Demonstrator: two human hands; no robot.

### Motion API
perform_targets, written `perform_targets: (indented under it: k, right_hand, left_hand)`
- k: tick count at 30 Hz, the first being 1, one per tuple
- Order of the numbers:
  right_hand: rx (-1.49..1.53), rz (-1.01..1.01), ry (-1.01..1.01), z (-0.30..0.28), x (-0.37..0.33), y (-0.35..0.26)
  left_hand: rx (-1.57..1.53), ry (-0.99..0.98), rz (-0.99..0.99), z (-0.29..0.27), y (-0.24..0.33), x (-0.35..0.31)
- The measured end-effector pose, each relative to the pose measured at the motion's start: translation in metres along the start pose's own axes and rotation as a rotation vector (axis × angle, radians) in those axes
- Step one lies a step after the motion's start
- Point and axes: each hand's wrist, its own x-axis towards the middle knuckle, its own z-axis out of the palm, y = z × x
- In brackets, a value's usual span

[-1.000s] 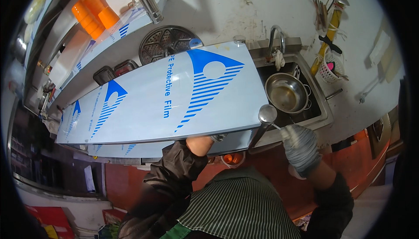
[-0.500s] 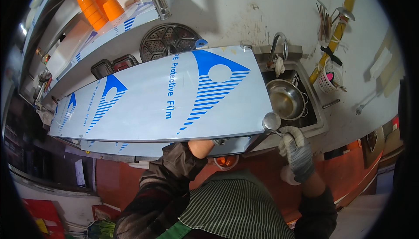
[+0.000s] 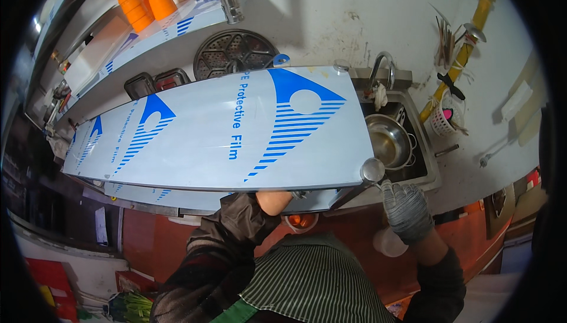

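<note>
A long metal shelf, covered in white and blue protective film, stretches across in front of me. Its near right corner ends in a round metal cap. My right hand, in a grey glove, is right beside that cap with its fingers curled closed. A thin metal piece shows between fingertips and cap, too small to name. My left hand reaches beneath the shelf's near edge; only bare skin around the wrist shows, below a dark sleeve, and its fingers are hidden.
Right of the shelf, a steel pot stands in the sink below a curved faucet. Orange cups stand on a wall shelf at the upper left. A white basket hangs by a yellow pipe. Below lies a red floor.
My right hand has turned, its knuckles now facing up, with the fingers closer to the round cap. The view has shifted slightly. My left arm stays under the shelf edge.
</note>
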Motion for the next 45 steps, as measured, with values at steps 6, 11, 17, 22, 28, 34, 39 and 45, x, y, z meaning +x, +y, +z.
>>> perform_targets:
  k: [6,11,17,22,28,34,39,45]
  right_hand:
    - [0.817,0.465,-0.005,-0.003,0.011,-0.011]
    - [1.878,1.238,-0.255,-0.011,0.012,-0.012]
    - [2.464,1.321,-0.062,-0.001,0.011,-0.024]
    - [1.893,1.224,-0.064,-0.012,0.013,-0.025]
    - [1.625,1.179,-0.025,0.002,0.018,-0.040]
    - [1.350,1.170,-0.030,0.008,0.012,-0.044]
    - [1.314,1.102,0.062,0.008,0.016,-0.044]
    - [1.146,1.022,0.278,0.027,0.014,-0.049]
  left_hand:
    - [0.020,-0.001,-0.003,-0.005,0.001,-0.009]
    - [0.040,-0.001,-0.009,-0.006,-0.001,-0.015]
    - [0.066,-0.013,-0.007,-0.002,-0.007,-0.020]
    - [0.091,-0.026,-0.007,0.003,-0.010,-0.027]
    - [0.130,-0.037,0.001,0.005,-0.020,-0.037]
    - [0.540,-0.406,-0.099,-0.005,-0.026,-0.060]
    - [0.693,-0.534,0.356,0.009,0.003,-0.079]
    - [1.445,-0.283,1.263,0.048,0.053,-0.082]
